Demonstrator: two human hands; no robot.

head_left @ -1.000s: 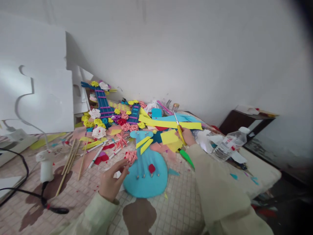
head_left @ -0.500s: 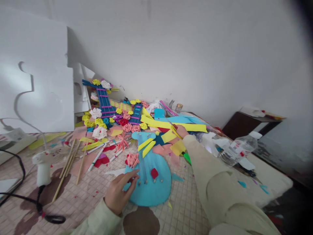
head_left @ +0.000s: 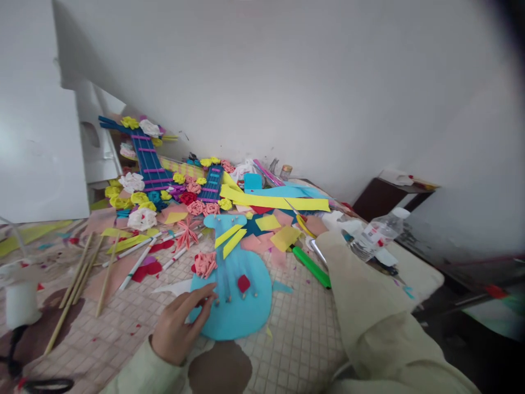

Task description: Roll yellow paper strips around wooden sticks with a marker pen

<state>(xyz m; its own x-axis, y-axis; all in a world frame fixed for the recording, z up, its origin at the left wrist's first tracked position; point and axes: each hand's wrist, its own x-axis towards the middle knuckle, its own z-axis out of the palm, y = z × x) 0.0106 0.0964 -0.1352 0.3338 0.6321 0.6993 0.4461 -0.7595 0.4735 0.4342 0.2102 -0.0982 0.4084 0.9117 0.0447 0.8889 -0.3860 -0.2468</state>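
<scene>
A light-blue guitar-shaped cutout (head_left: 240, 317) lies on the table, with thin strings, small beads, a dark red piece and two yellow strips on its neck. My left hand (head_left: 180, 323) rests at its left edge, thumb and forefinger bent together near the beads. Whatever lies between those fingertips is too small to make out. Further out, my right hand (head_left: 316, 225) is closed on yellow-handled scissors (head_left: 303, 223), blades pointing away to the left. My sleeve covers part of this hand. Below the scissors lies a green-handled tool (head_left: 312, 268). A long yellow paper strip (head_left: 283, 203) lies beyond.
Paper flowers (head_left: 141, 219) and dark blue guitar shapes (head_left: 150, 164) crowd the back left. Wooden sticks (head_left: 77, 279), markers (head_left: 137, 265) and a white glue gun (head_left: 22, 303) lie at left. A plastic bottle (head_left: 381, 232) lies at right. Paper scraps surround the cutout.
The view has swung to the right. My right hand has drawn back to the right with the scissors, uncovering more of the green-handled tool. My left hand stays by the cutout's left edge.
</scene>
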